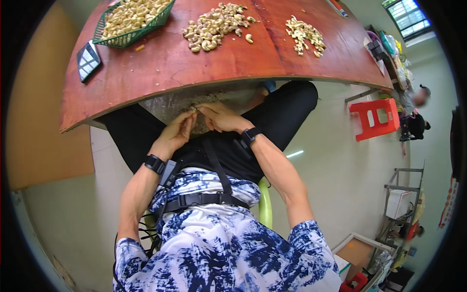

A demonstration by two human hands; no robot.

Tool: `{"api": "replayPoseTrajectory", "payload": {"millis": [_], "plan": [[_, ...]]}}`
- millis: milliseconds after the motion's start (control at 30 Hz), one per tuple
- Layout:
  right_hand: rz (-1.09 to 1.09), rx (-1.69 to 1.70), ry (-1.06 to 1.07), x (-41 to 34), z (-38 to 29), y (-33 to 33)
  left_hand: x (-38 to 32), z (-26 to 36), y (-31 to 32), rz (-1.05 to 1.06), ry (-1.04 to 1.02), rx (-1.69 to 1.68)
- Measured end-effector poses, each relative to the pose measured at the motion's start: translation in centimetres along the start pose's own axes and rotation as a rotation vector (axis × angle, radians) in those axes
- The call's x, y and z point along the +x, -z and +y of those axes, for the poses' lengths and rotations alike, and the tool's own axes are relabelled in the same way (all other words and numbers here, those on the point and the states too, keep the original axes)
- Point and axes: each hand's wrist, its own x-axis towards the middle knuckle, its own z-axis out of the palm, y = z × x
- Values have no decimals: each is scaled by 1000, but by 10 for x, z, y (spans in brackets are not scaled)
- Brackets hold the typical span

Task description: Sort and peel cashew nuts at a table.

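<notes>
Over my lap, below the table's front edge, my left hand (pixel 177 132) pinches a small piece, apparently a cashew nut (pixel 193 109), at its fingertips. My right hand (pixel 222 116) meets it there with curled fingers, its thumb and forefinger at the same piece. Whether a small tool sits in the right hand is too small to tell. Under both hands, crumbs of nut skin (pixel 208 98) lie scattered on a greyish surface between my knees. On the table are a larger heap of cashews (pixel 215 27) and a smaller heap of paler, partly broken ones (pixel 305 35).
The red-brown wooden table (pixel 240 65) holds a green plastic basket (pixel 127 41) of cashews and a smartphone (pixel 88 61) at the left. A red plastic stool (pixel 375 118) stands to the right. People are farther off on the right, near a metal rack (pixel 403 188).
</notes>
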Motion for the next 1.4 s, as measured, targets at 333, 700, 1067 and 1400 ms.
{"api": "replayPoseTrajectory", "payload": {"millis": [333,700,1067,1400], "plan": [[-95,138,-51,-3,8,5,8,-2,-1,-4,88,-15],[-30,75,17,-18,1,0,4,0,-1,-129,136,-46],[-24,148,6,-16,3,-2,-2,-3,-5,-163,177,-125],[-29,158,-3,-13,6,-5,-1,1,1,-177,179,-113]]}}
